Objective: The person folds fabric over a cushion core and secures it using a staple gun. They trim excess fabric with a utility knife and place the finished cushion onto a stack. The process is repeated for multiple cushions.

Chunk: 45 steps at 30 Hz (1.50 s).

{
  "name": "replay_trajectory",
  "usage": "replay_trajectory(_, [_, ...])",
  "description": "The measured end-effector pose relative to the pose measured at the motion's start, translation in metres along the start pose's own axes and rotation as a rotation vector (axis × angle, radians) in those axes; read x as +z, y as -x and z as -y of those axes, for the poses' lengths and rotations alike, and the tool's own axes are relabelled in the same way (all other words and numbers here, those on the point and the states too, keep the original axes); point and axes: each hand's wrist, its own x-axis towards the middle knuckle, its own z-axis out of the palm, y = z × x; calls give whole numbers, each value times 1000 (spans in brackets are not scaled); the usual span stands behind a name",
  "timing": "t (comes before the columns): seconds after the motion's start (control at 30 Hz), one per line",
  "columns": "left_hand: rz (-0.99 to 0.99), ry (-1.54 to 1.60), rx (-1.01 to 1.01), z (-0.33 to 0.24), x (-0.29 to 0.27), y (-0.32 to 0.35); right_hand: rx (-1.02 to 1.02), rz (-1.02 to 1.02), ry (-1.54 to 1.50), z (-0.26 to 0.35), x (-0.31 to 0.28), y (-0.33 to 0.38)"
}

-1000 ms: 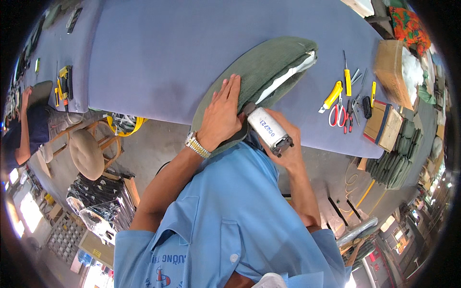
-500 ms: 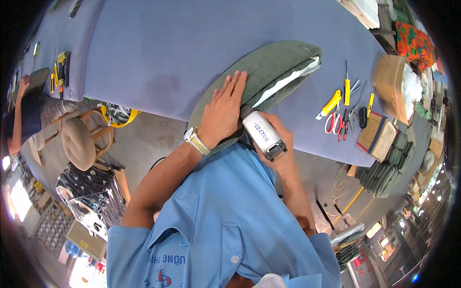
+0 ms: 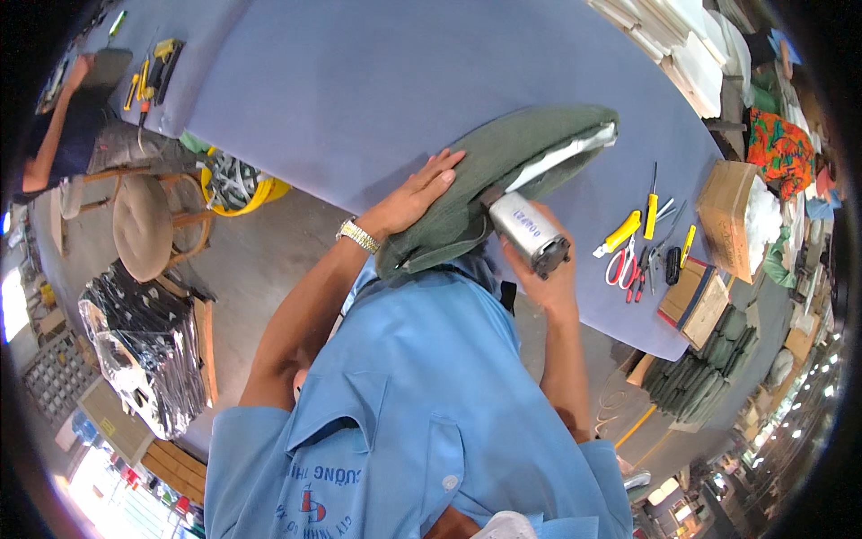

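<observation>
Cushion shift: since the earlier frame, the left hand (image 3: pixel 417 199) has moved from the top of the green cushion (image 3: pixel 485 162) to its left edge, baring more cloth.
Green cushion: slanted between the blue shirt (image 3: pixel 422 332) and the table (image 3: pixel 314 117), near end at the shirt, far end over the tabletop; a white strip (image 3: pixel 561 160) shows along its open right side.
Left hand: fingers extended, laid on the cushion; thumb hidden, so any pinch cannot be told.
Right hand (image 3: pixel 549 283): wrapped around a white cylindrical tool (image 3: pixel 528 226), its dark nose at the open side; exact contact is unclear.
Seam risk: the cloth could pucker or the nose skid, I judge, if the left hand's hold slackens or the tool tilts.
Tabletop right: yellow cutter (image 3: pixel 624 232), red-handled scissors (image 3: pixel 620 269), cardboard box (image 3: pixel 727 216).
</observation>
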Motion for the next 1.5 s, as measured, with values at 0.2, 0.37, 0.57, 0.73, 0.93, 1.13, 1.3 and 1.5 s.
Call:
replay_trajectory(0.2, [-73, -203, 128, -11, 25, 13, 114, 179, 154, 8, -23, -14])
replay_trajectory(0.37, [-79, -483, 84, -48, 30, 20, 85, 138, 74, 3, -21, -11])
replay_trajectory(0.57, [-89, -644, -47, -65, 30, 21, 24, 60, 43, 2, -11, -1])
replay_trajectory(0.73, [-82, -722, -80, -67, 30, 20, 85, 65, 25, -3, -9, 9])
replay_trajectory(0.93, [-95, -747, -68, -66, 33, 22, 115, 111, 36, 3, -12, 5])
replay_trajectory(1.13, [-136, -730, -61, -62, 39, 19, 258, 179, 16, 15, -14, -5])
replay_trajectory(1.3, [-158, -754, -51, -61, 39, 21, 184, 158, -4, 7, -13, 1])
replay_trajectory(1.5, [-134, -717, -66, -64, 38, 23, 113, 140, 38, 7, -10, 11])
